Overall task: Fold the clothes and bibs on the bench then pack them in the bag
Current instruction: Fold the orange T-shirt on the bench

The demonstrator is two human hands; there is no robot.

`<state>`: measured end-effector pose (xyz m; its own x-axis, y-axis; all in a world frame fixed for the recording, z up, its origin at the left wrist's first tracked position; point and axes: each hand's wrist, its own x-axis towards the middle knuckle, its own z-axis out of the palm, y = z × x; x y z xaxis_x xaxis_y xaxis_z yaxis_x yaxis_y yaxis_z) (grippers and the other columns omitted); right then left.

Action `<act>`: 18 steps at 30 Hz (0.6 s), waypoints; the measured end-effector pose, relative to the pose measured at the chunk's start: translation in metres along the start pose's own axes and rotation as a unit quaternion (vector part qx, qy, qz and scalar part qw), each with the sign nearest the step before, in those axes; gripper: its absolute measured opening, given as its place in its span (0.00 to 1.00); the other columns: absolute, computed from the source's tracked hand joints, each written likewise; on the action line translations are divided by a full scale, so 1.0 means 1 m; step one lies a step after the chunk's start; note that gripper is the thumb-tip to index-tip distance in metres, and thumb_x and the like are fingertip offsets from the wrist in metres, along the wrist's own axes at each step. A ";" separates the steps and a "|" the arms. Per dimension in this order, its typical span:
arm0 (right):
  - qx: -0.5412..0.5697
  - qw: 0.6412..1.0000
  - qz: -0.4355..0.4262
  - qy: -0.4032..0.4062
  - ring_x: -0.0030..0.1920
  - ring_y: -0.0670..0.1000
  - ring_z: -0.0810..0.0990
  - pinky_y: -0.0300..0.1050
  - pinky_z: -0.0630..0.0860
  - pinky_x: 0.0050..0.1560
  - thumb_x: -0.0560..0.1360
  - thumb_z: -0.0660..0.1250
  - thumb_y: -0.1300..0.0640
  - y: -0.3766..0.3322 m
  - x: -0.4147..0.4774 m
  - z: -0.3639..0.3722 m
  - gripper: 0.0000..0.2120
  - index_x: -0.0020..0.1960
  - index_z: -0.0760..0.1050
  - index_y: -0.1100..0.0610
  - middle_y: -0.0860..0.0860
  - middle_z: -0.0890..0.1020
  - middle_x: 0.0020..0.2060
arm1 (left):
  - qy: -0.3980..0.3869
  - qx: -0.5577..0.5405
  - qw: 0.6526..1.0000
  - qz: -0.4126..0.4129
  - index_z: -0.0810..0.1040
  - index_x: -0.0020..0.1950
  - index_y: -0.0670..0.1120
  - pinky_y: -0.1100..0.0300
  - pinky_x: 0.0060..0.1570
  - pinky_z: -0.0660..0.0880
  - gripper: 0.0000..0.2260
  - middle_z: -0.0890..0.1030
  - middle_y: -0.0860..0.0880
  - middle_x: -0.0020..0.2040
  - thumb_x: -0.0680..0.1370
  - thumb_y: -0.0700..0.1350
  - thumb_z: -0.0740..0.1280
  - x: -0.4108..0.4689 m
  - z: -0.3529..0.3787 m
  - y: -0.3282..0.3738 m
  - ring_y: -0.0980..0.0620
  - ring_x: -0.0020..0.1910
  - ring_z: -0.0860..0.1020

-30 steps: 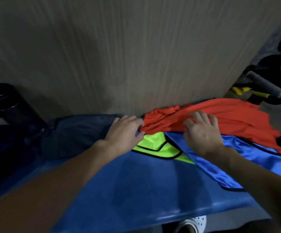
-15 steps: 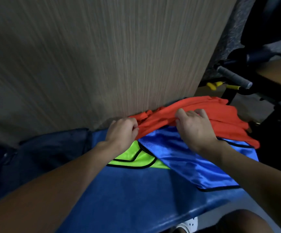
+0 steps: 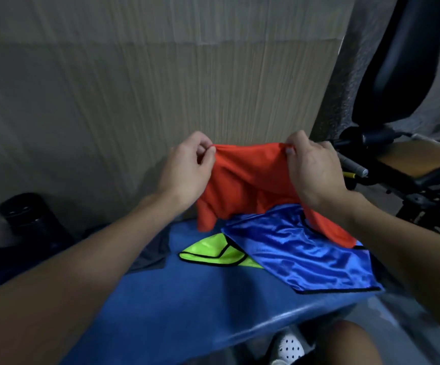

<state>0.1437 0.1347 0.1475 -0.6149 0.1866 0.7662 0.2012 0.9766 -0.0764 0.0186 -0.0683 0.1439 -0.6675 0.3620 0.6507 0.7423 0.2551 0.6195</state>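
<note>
A white shoe (image 3: 288,347) shows below the near edge of the blue tabletop (image 3: 187,299). On the tabletop a blue bib (image 3: 300,254) lies over a yellow bib (image 3: 208,250), with dark fabric (image 3: 153,251) just left of them. Above these, the left hand (image 3: 187,169) and right hand (image 3: 311,169) each pinch a top corner of an orange shirt (image 3: 250,180), holding it up while its lower part drapes onto the blue bib. A wood-grain wall (image 3: 134,88) stands behind.

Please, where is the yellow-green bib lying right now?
In the head view, the yellow-green bib lies flat on the blue bench near the middle, its right part tucked under the blue bib, just in front of the orange garment.
</note>
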 end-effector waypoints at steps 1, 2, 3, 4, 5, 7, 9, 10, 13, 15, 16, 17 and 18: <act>0.010 1.000 -0.004 0.013 0.36 0.64 0.78 0.56 0.70 0.46 0.78 0.58 0.61 -0.008 0.004 -0.011 0.04 0.49 0.71 0.60 0.60 0.81 0.35 | 0.008 -0.001 1.000 0.004 0.77 0.45 0.50 0.49 0.43 0.77 0.03 0.76 0.56 0.35 0.78 0.46 0.66 0.000 -0.012 0.008 0.52 0.37 0.77; 0.018 1.000 -0.010 0.022 0.36 0.64 0.78 0.56 0.71 0.45 0.78 0.58 0.61 -0.016 0.008 -0.021 0.05 0.49 0.71 0.61 0.60 0.81 0.35 | 0.016 -0.004 1.000 0.008 0.77 0.45 0.51 0.50 0.43 0.77 0.03 0.76 0.56 0.35 0.78 0.47 0.65 0.000 -0.025 0.015 0.53 0.36 0.76; 0.023 0.999 -0.017 0.026 0.36 0.64 0.78 0.56 0.72 0.45 0.78 0.58 0.60 -0.024 0.011 -0.031 0.05 0.50 0.71 0.61 0.61 0.81 0.35 | 0.025 -0.006 1.000 0.008 0.77 0.45 0.51 0.51 0.42 0.77 0.03 0.76 0.56 0.35 0.78 0.47 0.65 -0.002 -0.038 0.023 0.54 0.35 0.76; 0.024 0.999 -0.025 0.026 0.37 0.64 0.79 0.56 0.71 0.45 0.78 0.58 0.60 -0.031 0.014 -0.040 0.06 0.50 0.71 0.61 0.61 0.81 0.35 | 0.033 -0.008 0.999 0.009 0.76 0.44 0.51 0.54 0.41 0.77 0.03 0.77 0.56 0.35 0.78 0.46 0.65 -0.003 -0.050 0.030 0.55 0.35 0.76; 0.024 0.999 -0.031 0.026 0.38 0.65 0.79 0.56 0.71 0.45 0.78 0.58 0.60 -0.038 0.017 -0.048 0.06 0.51 0.71 0.61 0.62 0.81 0.36 | 0.042 -0.008 0.999 0.010 0.76 0.44 0.52 0.56 0.40 0.76 0.03 0.77 0.56 0.34 0.78 0.45 0.66 -0.005 -0.062 0.037 0.56 0.34 0.76; 0.036 0.998 -0.043 0.024 0.42 0.65 0.80 0.56 0.69 0.46 0.79 0.58 0.60 -0.055 0.018 -0.063 0.06 0.52 0.72 0.61 0.63 0.82 0.40 | 0.063 -0.006 0.998 0.009 0.76 0.42 0.53 0.59 0.39 0.74 0.05 0.78 0.54 0.34 0.77 0.44 0.67 -0.012 -0.089 0.050 0.57 0.34 0.76; 0.060 0.997 -0.044 0.011 0.45 0.66 0.79 0.55 0.68 0.45 0.80 0.59 0.60 -0.072 0.018 -0.074 0.07 0.54 0.72 0.62 0.64 0.82 0.44 | 0.077 -0.004 0.997 -0.003 0.75 0.40 0.55 0.62 0.37 0.73 0.08 0.78 0.53 0.34 0.77 0.44 0.68 -0.019 -0.113 0.060 0.58 0.32 0.75; 0.072 0.997 -0.040 -0.001 0.47 0.66 0.79 0.55 0.68 0.45 0.80 0.59 0.59 -0.080 0.016 -0.077 0.07 0.55 0.72 0.61 0.64 0.82 0.45 | 0.077 -0.007 0.997 -0.012 0.75 0.39 0.55 0.64 0.36 0.71 0.09 0.78 0.53 0.33 0.77 0.43 0.68 -0.024 -0.124 0.064 0.58 0.31 0.74; 0.096 0.995 -0.019 -0.035 0.49 0.67 0.79 0.56 0.70 0.45 0.81 0.59 0.56 -0.102 0.012 -0.081 0.09 0.58 0.72 0.59 0.63 0.82 0.49 | 0.072 -0.023 0.996 -0.044 0.77 0.39 0.52 0.68 0.32 0.68 0.09 0.77 0.53 0.32 0.78 0.41 0.69 -0.039 -0.153 0.076 0.60 0.29 0.72; 0.100 0.993 -0.017 -0.061 0.50 0.66 0.79 0.56 0.71 0.45 0.81 0.60 0.55 -0.115 0.006 -0.079 0.09 0.58 0.72 0.58 0.64 0.82 0.49 | 0.060 -0.044 0.995 -0.065 0.79 0.41 0.45 0.68 0.31 0.68 0.06 0.78 0.49 0.32 0.78 0.39 0.69 -0.048 -0.169 0.081 0.59 0.30 0.73; 0.103 0.992 -0.015 -0.076 0.50 0.66 0.79 0.56 0.72 0.45 0.81 0.60 0.55 -0.120 0.003 -0.076 0.09 0.57 0.72 0.58 0.63 0.82 0.49 | 0.052 -0.056 0.994 -0.076 0.79 0.42 0.42 0.67 0.31 0.68 0.05 0.79 0.46 0.33 0.78 0.38 0.69 -0.053 -0.175 0.082 0.57 0.30 0.73; 0.107 0.990 -0.010 -0.095 0.50 0.66 0.79 0.55 0.73 0.46 0.80 0.60 0.55 -0.124 0.001 -0.074 0.09 0.57 0.73 0.57 0.63 0.82 0.49 | 0.046 -0.066 0.993 -0.088 0.80 0.43 0.40 0.66 0.30 0.68 0.05 0.80 0.42 0.34 0.78 0.38 0.69 -0.057 -0.180 0.083 0.55 0.31 0.74; 0.113 0.987 -0.001 -0.116 0.51 0.65 0.80 0.55 0.73 0.46 0.80 0.61 0.55 -0.128 -0.002 -0.071 0.08 0.56 0.74 0.57 0.62 0.82 0.48 | 0.040 -0.077 0.991 -0.099 0.80 0.43 0.38 0.63 0.30 0.68 0.05 0.81 0.38 0.35 0.78 0.38 0.69 -0.061 -0.183 0.082 0.53 0.31 0.74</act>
<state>0.1734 0.0015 0.2007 -0.7789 0.1786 0.6012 0.0413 0.9711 -0.2350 0.1097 -0.2333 0.2359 -0.8066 0.2450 0.5380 0.5823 0.1729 0.7944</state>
